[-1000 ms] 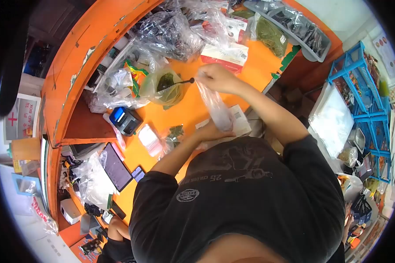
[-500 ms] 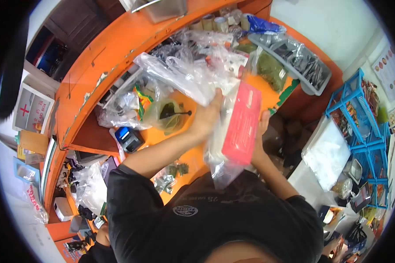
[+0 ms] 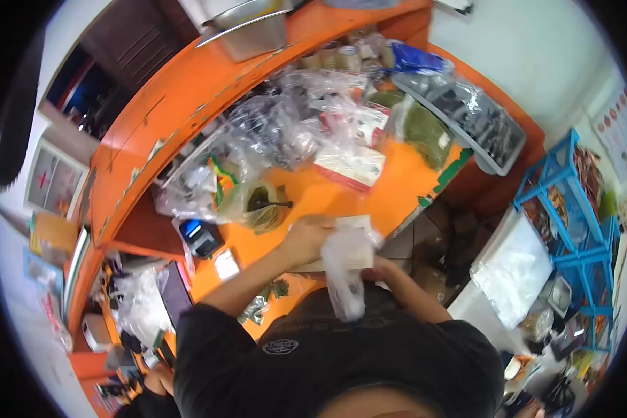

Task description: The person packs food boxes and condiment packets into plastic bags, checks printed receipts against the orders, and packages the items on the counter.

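Note:
In front of my torso I hold a flat, cream-coloured box (image 3: 359, 251) in a clear plastic bag (image 3: 343, 282), whose loose end hangs toward my shirt. My left hand (image 3: 311, 238) is closed on the box's left side. My right hand (image 3: 385, 267) grips its lower right corner, with the fingers mostly hidden under it. Beyond my hands, a similar white box (image 3: 350, 167) with a red edge lies on the orange table (image 3: 313, 198). Left of it sits a clear bag of dark green contents (image 3: 263, 207), with a dark handle sticking out.
Crumpled plastic bags (image 3: 279, 125) crowd the table's back. A grey bin (image 3: 501, 129) of wrapped items stands at the far right, beside a green-filled bag (image 3: 425, 132). A card terminal (image 3: 200, 238) lies left. Blue racks (image 3: 568, 202) and stacked plastic sheets (image 3: 512, 268) are right.
The bagged box has come lower and turned; its pink-red side faced up before, now a cream side does. The long clear bag near my left hand no longer stretches forward.

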A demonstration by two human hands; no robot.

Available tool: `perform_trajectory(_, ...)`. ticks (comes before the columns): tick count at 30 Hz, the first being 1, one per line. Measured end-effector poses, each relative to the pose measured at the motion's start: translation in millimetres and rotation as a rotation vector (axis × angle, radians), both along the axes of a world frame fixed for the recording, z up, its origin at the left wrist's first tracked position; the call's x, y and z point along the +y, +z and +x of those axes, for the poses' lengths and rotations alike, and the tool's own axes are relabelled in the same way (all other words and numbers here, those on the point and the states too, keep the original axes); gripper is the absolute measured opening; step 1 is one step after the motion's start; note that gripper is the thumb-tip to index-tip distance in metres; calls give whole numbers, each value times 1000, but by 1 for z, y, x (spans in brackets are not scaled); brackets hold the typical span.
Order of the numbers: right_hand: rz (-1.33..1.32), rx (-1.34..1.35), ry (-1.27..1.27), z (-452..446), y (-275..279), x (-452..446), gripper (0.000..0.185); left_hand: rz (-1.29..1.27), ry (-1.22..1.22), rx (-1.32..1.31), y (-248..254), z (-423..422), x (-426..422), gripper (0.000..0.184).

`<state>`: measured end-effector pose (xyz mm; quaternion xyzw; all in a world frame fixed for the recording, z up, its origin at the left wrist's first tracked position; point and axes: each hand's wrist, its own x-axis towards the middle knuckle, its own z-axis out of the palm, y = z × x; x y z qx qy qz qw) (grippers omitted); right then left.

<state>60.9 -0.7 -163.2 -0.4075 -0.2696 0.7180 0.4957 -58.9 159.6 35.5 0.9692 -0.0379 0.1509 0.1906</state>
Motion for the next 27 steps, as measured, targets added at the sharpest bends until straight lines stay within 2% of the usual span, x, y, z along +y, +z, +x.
perform_trajectory(1,-65,-122,42,14,10,-4,42,-92,141,130,-24,-11,4,21)
perform_trajectory(2,-213,-307,0,33,54,-10,35,-167,255,268,-47,-18,6,27)
perform_trajectory(3,-387,-473,-58,55,78,-17,31,-182,314,299,-69,-26,5,32)
perform_trajectory(4,-282,-666,-225,76,70,-28,24,-198,358,332,-92,-31,1,38)
perform_trajectory(5,-207,-873,-389,98,61,-46,19,-149,334,241,-115,-32,-4,39)
perform_trajectory(6,-190,-926,-672,124,68,-63,17,-119,322,143,-131,-26,-10,39)
perform_trajectory(7,11,-1277,-1124,145,82,-79,16,-330,470,286,-129,-19,-18,39)
perform_trajectory(8,-109,-1115,-1319,155,131,-106,13,-410,497,298,-134,-13,-21,38)
perform_trajectory(9,-107,-1196,-1577,183,129,-135,10,-457,514,298,-137,-11,-24,38)
perform_trajectory(10,-315,-1358,-1688,195,151,-171,18,-486,524,296,-138,-10,-25,38)
perform_trajectory(11,-416,-1421,-1892,215,154,-210,23,-497,526,293,-140,-8,-25,38)
perform_trajectory(12,-434,-1940,-2051,243,132,-261,30,-503,523,296,-140,-5,-26,38)
perform_trajectory(13,-595,-1911,-2081,251,133,-312,28,-510,534,297,-140,-3,-28,37)
perform_trajectory(14,-863,-1844,-1955,257,135,-364,21,-511,533,297,-140,-1,-29,37)
perform_trajectory(16,-1148,-1644,-2050,271,132,-447,21,-521,547,306,-140,6,-34,37)
perform_trajectory(19,-1568,-1376,-2032,289,147,-507,29,-512,554,323,-138,19,-46,36)
perform_trajectory(20,-1652,-1217,-2029,299,151,-515,23,-507,559,327,-137,22,-50,36)
perform_trajectory(23,-1833,-1309,-1799,326,128,-530,25,-497,591,335,-134,31,-56,35)
perform_trajectory(24,-1857,-1469,-1632,336,101,-545,27,-493,604,335,-134,33,-56,35)
perform_trajectory(25,-1903,-1488,-1469,348,69,-564,31,-492,622,338,-133,34,-56,35)
perform_trajectory(27,-2109,-1619,-1131,349,44,-551,33,-480,639,348,-131,37,-56,34)
